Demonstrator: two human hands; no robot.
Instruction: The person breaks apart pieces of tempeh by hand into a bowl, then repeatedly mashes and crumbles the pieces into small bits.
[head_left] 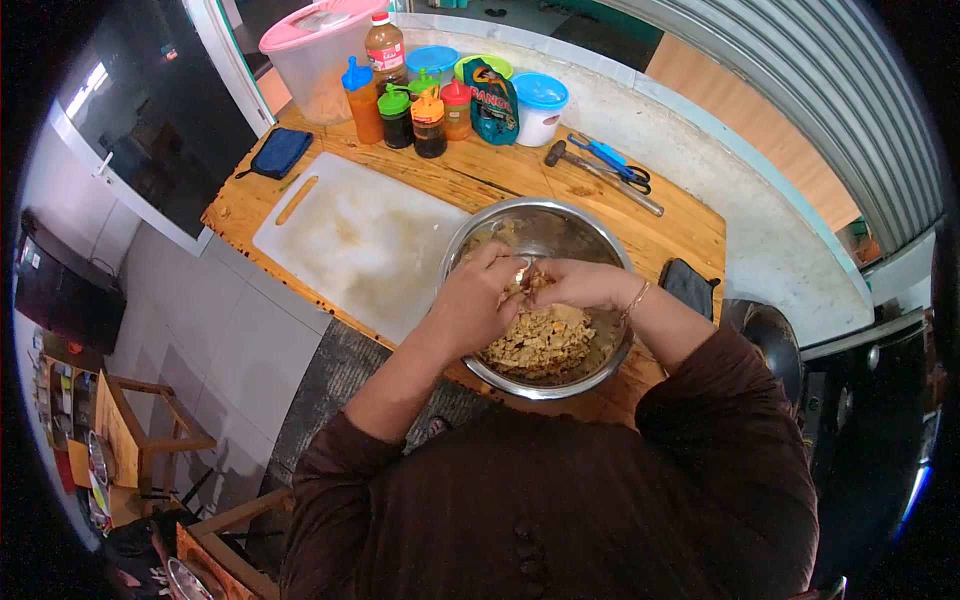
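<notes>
A steel mixing bowl (545, 391) stands near the front edge of the wooden table. In its lower part lies a heap of yellow-brown crumbly food (540, 345). My left hand (478, 300) and my right hand (580, 286) meet over the bowl, fingers bent inward and close together. Between the fingertips is a reddish-brown clump (538, 282), partly covered by the fingers; its exact kind cannot be made out. A shiny spot shows beside it at the left fingers. Both hands are closed around this clump, above the crumbly heap.
Left of the bowl lies a white cutting board (350, 235) with wet smears. Sauce bottles (428, 125), lidded tubs (540, 108) and a green pouch (492, 103) stand at the back. A hammer (605, 178) and scissors (632, 176) lie right of them. Dark cloth pads (690, 287) lie at the table's sides.
</notes>
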